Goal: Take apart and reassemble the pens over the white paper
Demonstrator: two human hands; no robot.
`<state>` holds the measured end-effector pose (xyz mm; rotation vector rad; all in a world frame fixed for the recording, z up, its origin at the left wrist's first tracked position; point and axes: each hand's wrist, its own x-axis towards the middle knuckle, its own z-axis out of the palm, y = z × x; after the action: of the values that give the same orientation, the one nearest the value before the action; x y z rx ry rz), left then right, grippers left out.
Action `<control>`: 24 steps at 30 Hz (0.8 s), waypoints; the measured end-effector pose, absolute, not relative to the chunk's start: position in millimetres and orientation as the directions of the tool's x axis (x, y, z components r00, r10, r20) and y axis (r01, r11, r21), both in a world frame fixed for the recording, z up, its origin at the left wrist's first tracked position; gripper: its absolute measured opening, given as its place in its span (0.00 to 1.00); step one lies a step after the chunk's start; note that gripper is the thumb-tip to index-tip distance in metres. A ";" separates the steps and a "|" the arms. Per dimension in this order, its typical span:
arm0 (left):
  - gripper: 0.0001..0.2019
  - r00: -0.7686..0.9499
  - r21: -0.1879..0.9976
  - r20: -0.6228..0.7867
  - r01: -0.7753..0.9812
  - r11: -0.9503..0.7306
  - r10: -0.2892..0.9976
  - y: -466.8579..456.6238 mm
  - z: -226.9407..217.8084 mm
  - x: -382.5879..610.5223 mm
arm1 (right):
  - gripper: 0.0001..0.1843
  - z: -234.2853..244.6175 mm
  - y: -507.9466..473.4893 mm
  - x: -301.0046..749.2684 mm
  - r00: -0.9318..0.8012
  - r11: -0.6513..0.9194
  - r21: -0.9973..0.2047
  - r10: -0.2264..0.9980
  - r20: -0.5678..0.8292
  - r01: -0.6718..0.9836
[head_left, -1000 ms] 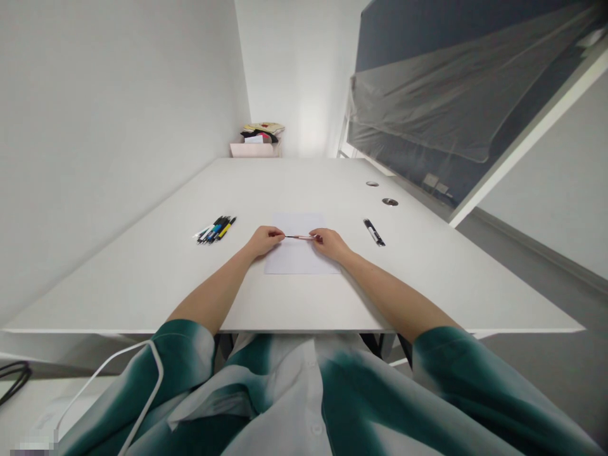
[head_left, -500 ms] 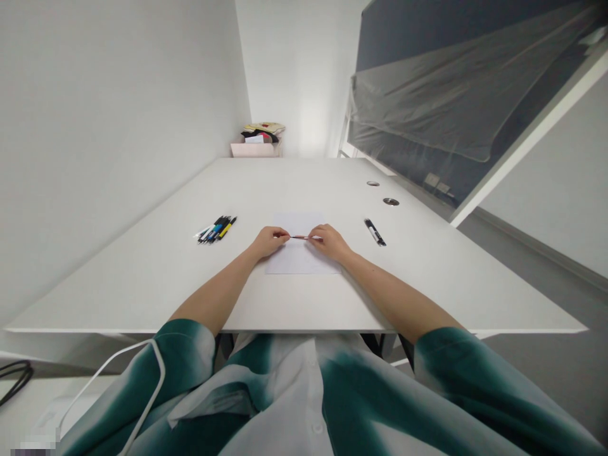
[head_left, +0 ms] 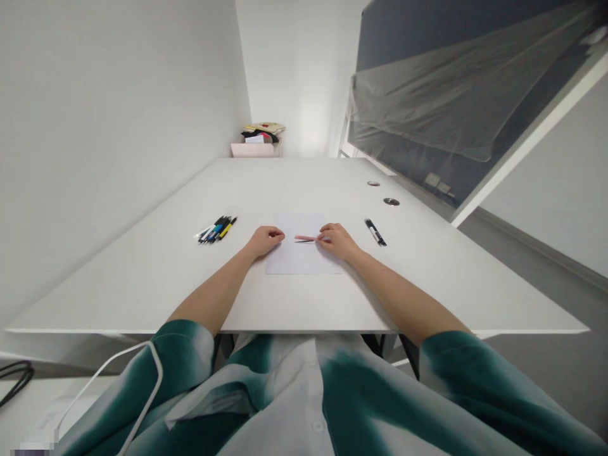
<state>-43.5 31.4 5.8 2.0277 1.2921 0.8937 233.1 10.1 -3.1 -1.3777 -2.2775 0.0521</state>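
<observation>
White desk (head_left: pixel 142 285); pen (head_left: pixel 304 239) (at right hand (head_left: pixel 336 242))

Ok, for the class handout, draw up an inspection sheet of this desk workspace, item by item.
Surface: white table, a sheet of white paper on it.
Job's things: pink pen, dark-tipped, over the paper.
Clutter: bundle of pens left of the paper; black marker right of it.
Hands: right hand holds the pen's end; left hand, curled, at the paper's edge, apart from the pen.
Cables: white cable below the table edge; black cable at lower left.
Surroundings: white wall, plastic-sheeted dark panel, pink box at the far end.
</observation>
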 end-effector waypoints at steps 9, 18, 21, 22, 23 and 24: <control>0.19 0.442 0.817 0.229 0.397 -0.418 0.867 12.7 8.8 -14.7 | 0.08 5.9 -3.4 208.3 -0.493 0.673 -0.291 0.714 0.498 0.680; 0.24 0.417 0.919 0.154 0.274 -0.285 0.896 8.0 8.9 -3.5 | 0.07 4.5 -7.3 196.8 -0.513 0.731 -0.288 0.654 0.557 0.619; 0.25 0.427 0.917 0.139 0.285 -0.279 0.893 7.3 9.1 -2.7 | 0.07 1.2 -4.6 196.7 -0.519 0.778 -0.270 0.592 0.617 0.567; 0.25 0.429 0.917 0.136 0.287 -0.277 0.893 6.8 9.3 -2.3 | 0.07 0.4 -4.0 196.4 -0.516 0.789 -0.265 0.575 0.635 0.554; 0.25 0.429 0.916 0.132 0.293 -0.276 0.894 6.2 9.6 -2.0 | 0.07 -0.2 -3.6 196.1 -0.511 0.796 -0.262 0.564 0.649 0.545; 0.25 0.429 0.913 0.125 0.302 -0.273 0.895 5.6 9.9 -1.6 | 0.07 -0.6 -3.5 195.7 -0.505 0.800 -0.263 0.557 0.659 0.540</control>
<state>-1.6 5.6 9.9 1.7962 1.0292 0.8397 195.7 -3.5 -0.6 -0.8061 -2.2110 0.0291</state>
